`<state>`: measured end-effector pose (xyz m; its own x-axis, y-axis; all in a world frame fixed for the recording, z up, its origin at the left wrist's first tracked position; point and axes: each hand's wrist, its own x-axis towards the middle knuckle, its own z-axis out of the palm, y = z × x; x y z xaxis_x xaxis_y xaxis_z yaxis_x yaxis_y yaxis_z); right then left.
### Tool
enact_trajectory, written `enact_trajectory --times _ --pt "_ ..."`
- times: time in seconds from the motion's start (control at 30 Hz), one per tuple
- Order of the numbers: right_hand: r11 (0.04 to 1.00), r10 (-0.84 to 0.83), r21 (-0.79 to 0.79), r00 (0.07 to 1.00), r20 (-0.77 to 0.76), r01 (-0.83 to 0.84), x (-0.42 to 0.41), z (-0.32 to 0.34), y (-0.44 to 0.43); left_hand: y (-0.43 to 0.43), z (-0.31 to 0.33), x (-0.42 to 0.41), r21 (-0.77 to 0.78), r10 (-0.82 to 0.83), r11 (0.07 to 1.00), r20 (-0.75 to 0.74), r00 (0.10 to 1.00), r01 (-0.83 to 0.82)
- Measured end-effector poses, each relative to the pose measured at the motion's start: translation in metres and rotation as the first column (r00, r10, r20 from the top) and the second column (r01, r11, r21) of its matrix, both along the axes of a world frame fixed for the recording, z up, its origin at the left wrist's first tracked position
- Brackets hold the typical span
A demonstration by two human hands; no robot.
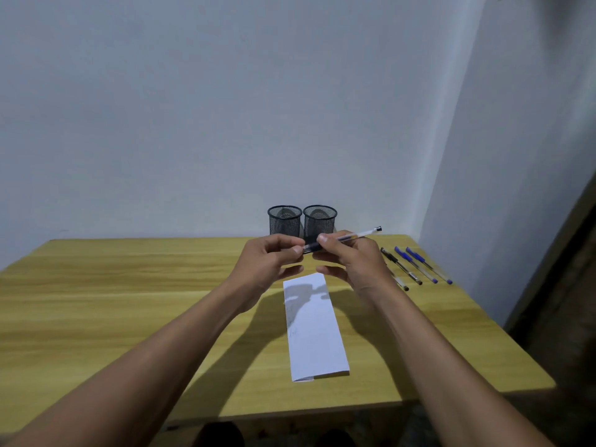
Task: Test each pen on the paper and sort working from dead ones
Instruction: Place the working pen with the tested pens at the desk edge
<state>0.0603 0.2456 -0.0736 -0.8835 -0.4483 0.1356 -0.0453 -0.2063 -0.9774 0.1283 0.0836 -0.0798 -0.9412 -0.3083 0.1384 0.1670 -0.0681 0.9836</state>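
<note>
While both hands are raised above the yellow wood-grain surface (pixel 129 285), the inventory runs as follows. Left hand (pixel 267 259): fingers pinched on the dark cap end of a clear-barrelled pen (pixel 342 237), grip closed on it. Right hand (pixel 351 262): thumb and forefinger clamped on the same pen's barrel, just beside the left fingertips. Pen's long axis: near level, running left to right and rising slightly, dark tail plug jutting beyond the right hand. Both hands share the pen; the cap lies on the left hand's side, so a pull apart along that axis would likely uncap it.

Behind the hands: two black wire-mesh cups (pixel 301 221), side by side and touching, no pens visible inside.

Below the hands: a folded white paper strip (pixel 314 330), lengthwise toward the person, faint scribbles near its left edge.

Far right: a row of capped pens (pixel 416 266), roughly parallel, near the surface's right edge, apparently untested.
</note>
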Motion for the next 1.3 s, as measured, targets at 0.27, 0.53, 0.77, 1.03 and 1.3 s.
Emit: enact_trajectory --times 0.27,0.53,0.77,1.03,1.3 --pt "0.994 -0.051 0.09 0.996 -0.067 0.057 -0.009 0.012 0.028 -0.009 0.004 -0.004 -0.08 0.064 0.995 -0.002 0.998 -0.064" --pt "0.863 0.015 0.461 0.901 -0.434 0.207 -0.018 0.017 0.039 -0.005 0.001 -0.011 -0.178 0.078 0.981 -0.022 0.997 -0.08" --pt "0.721 0.09 0.602 0.815 -0.573 0.343 -0.019 0.025 0.046 0.007 0.011 -0.02 -0.225 0.034 0.973 -0.052 0.998 -0.045" --pt "0.534 -0.077 0.654 0.801 -0.594 0.536 -0.05 0.013 0.087 0.028 0.01 -0.077 -0.767 0.04 0.641 0.026 0.999 -0.006" --pt "0.295 -0.094 0.77 0.819 -0.566 0.566 -0.097 -0.041 0.085 0.061 -0.015 -0.158 -0.911 0.013 0.246 0.346 0.938 0.332"
